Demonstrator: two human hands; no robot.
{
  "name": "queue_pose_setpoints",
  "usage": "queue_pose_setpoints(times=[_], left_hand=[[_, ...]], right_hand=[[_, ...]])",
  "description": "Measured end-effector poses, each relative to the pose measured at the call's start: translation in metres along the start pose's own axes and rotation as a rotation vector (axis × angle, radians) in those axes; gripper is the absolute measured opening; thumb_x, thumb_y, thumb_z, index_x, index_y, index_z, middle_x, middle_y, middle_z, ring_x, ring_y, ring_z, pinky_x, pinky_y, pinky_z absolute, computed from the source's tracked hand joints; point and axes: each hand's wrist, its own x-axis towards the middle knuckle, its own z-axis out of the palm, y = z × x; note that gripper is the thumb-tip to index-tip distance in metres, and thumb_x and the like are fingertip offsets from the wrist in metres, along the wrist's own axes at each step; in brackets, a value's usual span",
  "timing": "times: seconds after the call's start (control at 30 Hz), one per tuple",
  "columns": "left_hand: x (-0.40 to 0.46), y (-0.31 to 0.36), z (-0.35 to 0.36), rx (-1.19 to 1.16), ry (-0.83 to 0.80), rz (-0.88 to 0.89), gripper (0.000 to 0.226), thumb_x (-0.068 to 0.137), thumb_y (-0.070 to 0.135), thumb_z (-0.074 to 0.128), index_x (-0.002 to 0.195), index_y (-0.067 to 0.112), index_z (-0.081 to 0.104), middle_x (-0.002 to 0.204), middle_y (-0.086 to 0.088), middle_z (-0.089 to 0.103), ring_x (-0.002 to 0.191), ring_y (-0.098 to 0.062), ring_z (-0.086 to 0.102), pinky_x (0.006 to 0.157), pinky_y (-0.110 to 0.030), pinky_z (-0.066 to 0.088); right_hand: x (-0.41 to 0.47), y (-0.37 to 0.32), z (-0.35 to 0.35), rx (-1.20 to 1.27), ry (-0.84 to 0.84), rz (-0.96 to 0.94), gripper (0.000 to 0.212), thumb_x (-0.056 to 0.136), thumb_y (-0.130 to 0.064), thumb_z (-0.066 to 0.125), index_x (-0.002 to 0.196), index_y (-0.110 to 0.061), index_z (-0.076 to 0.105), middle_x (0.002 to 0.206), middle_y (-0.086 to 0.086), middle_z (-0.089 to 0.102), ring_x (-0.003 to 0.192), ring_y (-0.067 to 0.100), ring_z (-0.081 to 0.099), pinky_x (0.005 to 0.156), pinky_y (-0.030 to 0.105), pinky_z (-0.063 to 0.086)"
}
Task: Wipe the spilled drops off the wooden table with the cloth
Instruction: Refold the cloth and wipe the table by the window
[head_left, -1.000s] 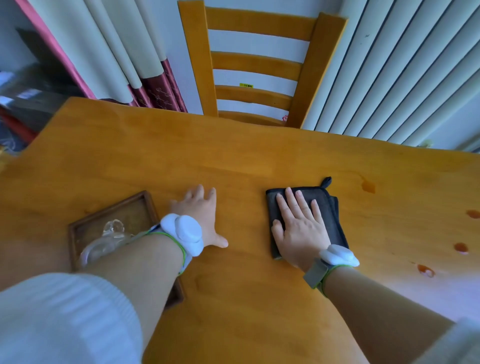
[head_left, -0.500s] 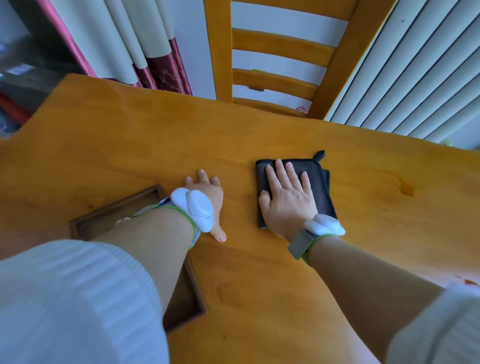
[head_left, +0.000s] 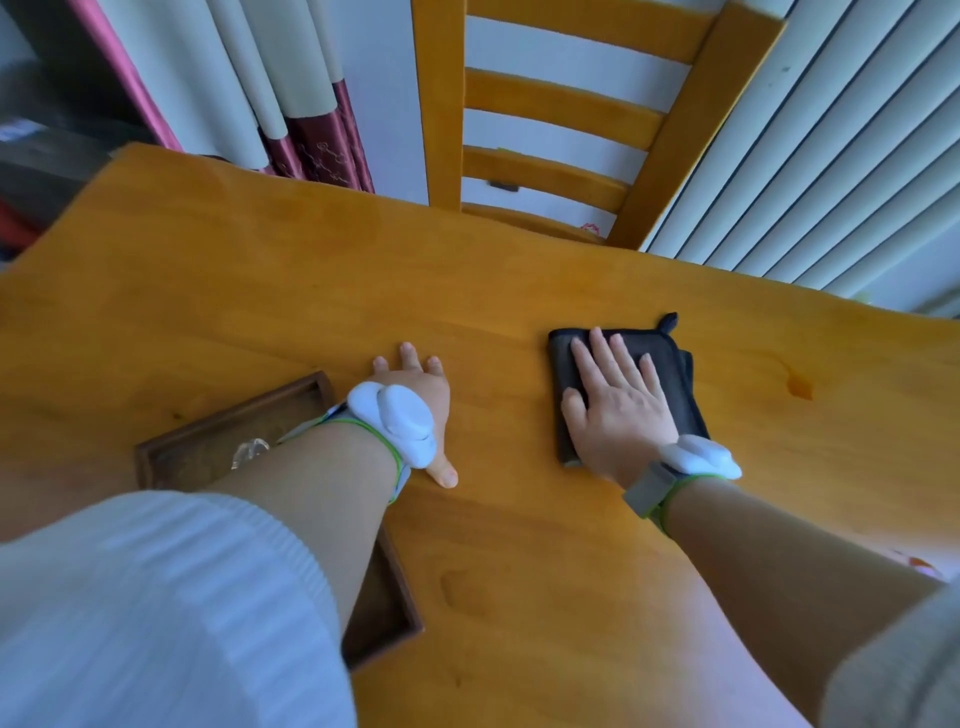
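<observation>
Plainly, the main risk is that the wipe misses its mark: the right hand (head_left: 618, 402) lies flat with straight, spread fingers pressing the dark folded cloth (head_left: 675, 387) onto the wooden table (head_left: 311, 291), while the one clearly visible drop (head_left: 799, 387) sits apart from the cloth, off to its right, so a stroke kept short or aimed elsewhere would leave it standing. Because the cloth is only pressed under an open palm and not gripped, it could bunch, unfold or slide out from beneath the hand on a fast sweep, and a hard push might smear the liquid into a streak instead of lifting it. The left hand (head_left: 415, 389) rests open and flat on the bare wood just beside a dark wooden tray (head_left: 171, 457), holding nothing; if it shifts for balance the forearm could nudge the tray and the clear glass piece (head_left: 249, 451) lying in it. Much is hard to judge here. That forearm and a white sleeve (head_left: 156, 613) cover most of the tray, so what the glass thing is cannot be told. A small reddish mark (head_left: 917, 562) at the right edge may be another drop, but it is cut off by the right arm and the frame. Whether wet patches lie under the cloth cannot be seen.
</observation>
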Motion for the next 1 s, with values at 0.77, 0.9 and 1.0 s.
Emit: queue_pose_setpoints(times=[0.77, 0.9, 1.0], left_hand=[[-0.001, 0.003, 0.0, 0.002, -0.037, -0.017, 0.142, 0.069, 0.058, 0.082, 0.153, 0.008, -0.021, 0.16, -0.018, -0.024, 0.148, -0.046, -0.006, 0.117, -0.056, 0.024], [-0.008, 0.022, -0.012, 0.07, -0.014, 0.019, 0.139, 0.069, 0.056, 0.082, 0.154, 0.009, -0.018, 0.159, -0.014, -0.027, 0.148, -0.042, -0.012, 0.113, -0.064, 0.024], [-0.012, 0.029, -0.014, 0.027, 0.033, 0.097, 0.133, 0.071, 0.056, 0.08, 0.156, 0.017, -0.015, 0.16, -0.008, -0.028, 0.149, -0.039, -0.013, 0.113, -0.064, 0.025]], right_hand=[[-0.011, -0.022, 0.008, 0.037, 0.029, 0.098, 0.068, 0.094, -0.051, 0.013, 0.158, -0.03, 0.006, 0.166, -0.008, -0.003, 0.151, 0.011, -0.01, 0.122, 0.039, -0.012], [-0.052, 0.003, 0.0, 0.029, -0.017, -0.079, 0.068, 0.094, -0.052, 0.01, 0.159, -0.03, 0.005, 0.165, -0.008, -0.006, 0.15, 0.009, -0.015, 0.121, 0.037, -0.015], [-0.067, 0.028, -0.002, -0.002, -0.051, -0.154, 0.066, 0.096, -0.051, 0.01, 0.158, -0.031, 0.002, 0.165, -0.008, -0.009, 0.149, 0.008, -0.018, 0.12, 0.037, -0.016]])
